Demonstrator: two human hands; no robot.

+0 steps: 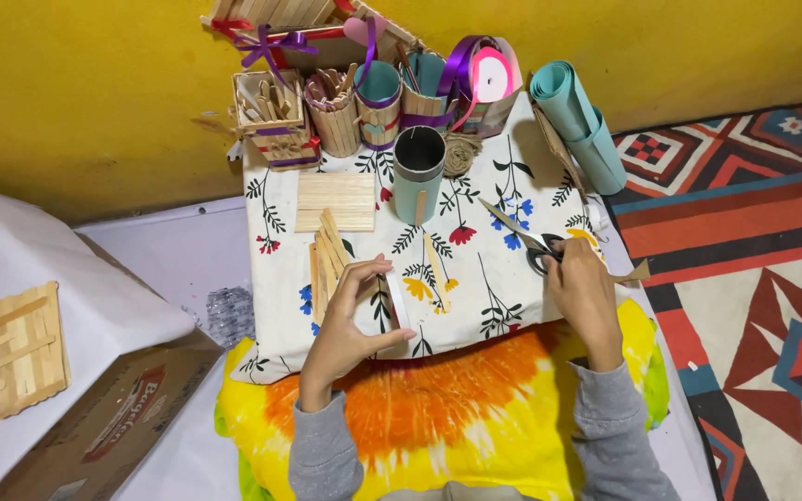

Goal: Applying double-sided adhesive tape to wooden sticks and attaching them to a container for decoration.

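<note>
My left hand pinches a narrow white strip between thumb and fingers, just right of a loose pile of wooden craft sticks. My right hand rests on the handles of a pair of scissors that lie on the floral cloth, blades pointing up-left. A brown paper scrap sticks out beside the right hand. A mat of joined sticks and a grey-teal tube stand further back.
Stick-built holders, ribbon rolls and rolled teal paper line the yellow wall. A cardboard box with a stick panel is at left. A patterned rug lies right; a tie-dye cloth covers my lap.
</note>
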